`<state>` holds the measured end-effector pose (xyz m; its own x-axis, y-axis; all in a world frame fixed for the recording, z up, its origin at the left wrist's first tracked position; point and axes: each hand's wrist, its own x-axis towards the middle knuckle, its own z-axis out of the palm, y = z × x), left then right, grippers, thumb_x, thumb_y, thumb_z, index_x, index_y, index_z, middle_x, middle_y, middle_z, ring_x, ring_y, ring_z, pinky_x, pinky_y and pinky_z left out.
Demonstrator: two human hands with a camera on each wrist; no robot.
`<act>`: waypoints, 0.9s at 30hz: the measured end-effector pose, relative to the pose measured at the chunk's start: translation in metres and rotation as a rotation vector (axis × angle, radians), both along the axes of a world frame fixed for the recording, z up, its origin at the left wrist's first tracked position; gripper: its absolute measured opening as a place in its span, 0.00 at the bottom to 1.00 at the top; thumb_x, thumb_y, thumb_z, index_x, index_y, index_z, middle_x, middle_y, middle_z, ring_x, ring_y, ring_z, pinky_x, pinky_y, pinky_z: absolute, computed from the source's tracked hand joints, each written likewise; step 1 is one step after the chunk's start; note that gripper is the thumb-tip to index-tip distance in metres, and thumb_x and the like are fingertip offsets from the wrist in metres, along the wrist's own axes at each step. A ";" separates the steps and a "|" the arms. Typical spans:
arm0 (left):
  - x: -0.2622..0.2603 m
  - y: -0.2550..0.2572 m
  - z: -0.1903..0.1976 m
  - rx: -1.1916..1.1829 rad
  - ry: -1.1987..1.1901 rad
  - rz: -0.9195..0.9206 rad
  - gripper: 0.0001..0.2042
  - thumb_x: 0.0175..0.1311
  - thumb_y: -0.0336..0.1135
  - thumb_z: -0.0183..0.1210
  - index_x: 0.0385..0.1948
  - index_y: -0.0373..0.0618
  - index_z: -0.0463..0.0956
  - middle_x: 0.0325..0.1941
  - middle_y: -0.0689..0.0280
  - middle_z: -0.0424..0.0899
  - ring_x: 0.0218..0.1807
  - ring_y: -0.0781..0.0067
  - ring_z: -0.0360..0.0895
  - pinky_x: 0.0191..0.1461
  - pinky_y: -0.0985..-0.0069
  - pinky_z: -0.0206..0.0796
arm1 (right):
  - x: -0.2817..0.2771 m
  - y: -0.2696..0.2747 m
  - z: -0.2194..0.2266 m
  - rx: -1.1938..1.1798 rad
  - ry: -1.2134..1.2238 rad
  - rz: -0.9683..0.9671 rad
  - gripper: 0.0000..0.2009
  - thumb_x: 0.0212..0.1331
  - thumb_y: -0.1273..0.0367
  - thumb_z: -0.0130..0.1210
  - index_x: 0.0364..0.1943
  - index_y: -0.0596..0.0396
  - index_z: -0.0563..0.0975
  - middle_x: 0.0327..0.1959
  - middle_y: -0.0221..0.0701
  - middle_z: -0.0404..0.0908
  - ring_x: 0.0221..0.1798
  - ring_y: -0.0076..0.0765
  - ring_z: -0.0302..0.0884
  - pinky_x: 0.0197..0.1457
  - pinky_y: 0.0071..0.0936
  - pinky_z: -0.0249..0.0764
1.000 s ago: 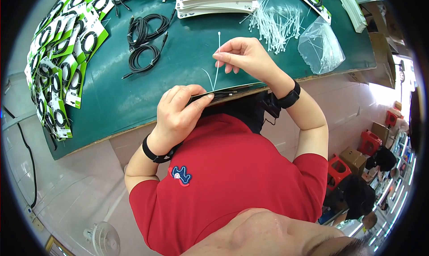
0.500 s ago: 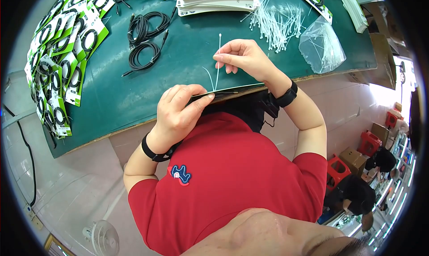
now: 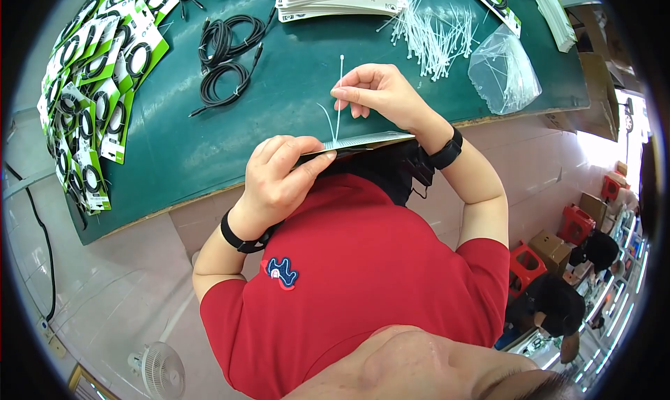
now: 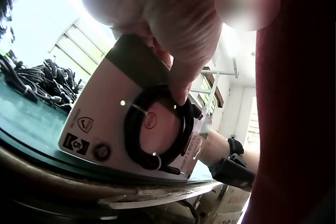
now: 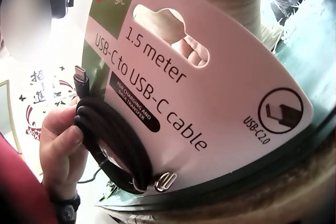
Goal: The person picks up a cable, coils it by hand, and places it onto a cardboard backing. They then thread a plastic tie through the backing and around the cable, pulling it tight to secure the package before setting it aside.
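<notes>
Deep green, that table [image 3: 279,110], and on its far side sits a white card stack [image 3: 342,9], white ties [image 3: 434,40] bristling to its right, black loose cables [image 3: 215,58] to its left! Far left, the packs [image 3: 105,79] flash white and bright green, ringed in black. Near side now: red shirt [image 3: 384,260], chest patch [image 3: 283,273] in navy, red and white. The card [image 5: 226,77] is pale, green-banded, black-lettered, with a red logo mark; its coiled cable [image 5: 113,140] is black, the upright tie [image 3: 341,86] white!
</notes>
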<state>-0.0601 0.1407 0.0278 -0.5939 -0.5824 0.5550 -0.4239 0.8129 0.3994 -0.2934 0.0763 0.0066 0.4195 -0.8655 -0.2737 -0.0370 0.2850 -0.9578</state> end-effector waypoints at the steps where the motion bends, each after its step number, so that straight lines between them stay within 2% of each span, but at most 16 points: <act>1: 0.000 -0.001 -0.001 -0.001 -0.001 0.004 0.15 0.39 0.21 0.61 0.34 0.44 0.82 0.38 0.65 0.78 0.34 0.67 0.76 0.35 0.72 0.67 | 0.001 0.000 0.000 -0.006 0.000 -0.003 0.11 0.60 0.64 0.61 0.37 0.59 0.81 0.30 0.30 0.84 0.26 0.18 0.77 0.28 0.16 0.71; 27: 0.000 0.000 -0.001 0.006 0.004 -0.007 0.15 0.39 0.21 0.62 0.34 0.45 0.82 0.37 0.66 0.78 0.33 0.70 0.75 0.33 0.74 0.66 | -0.001 0.003 -0.004 -0.008 -0.034 -0.012 0.10 0.61 0.64 0.60 0.37 0.58 0.81 0.30 0.29 0.84 0.26 0.17 0.76 0.29 0.15 0.71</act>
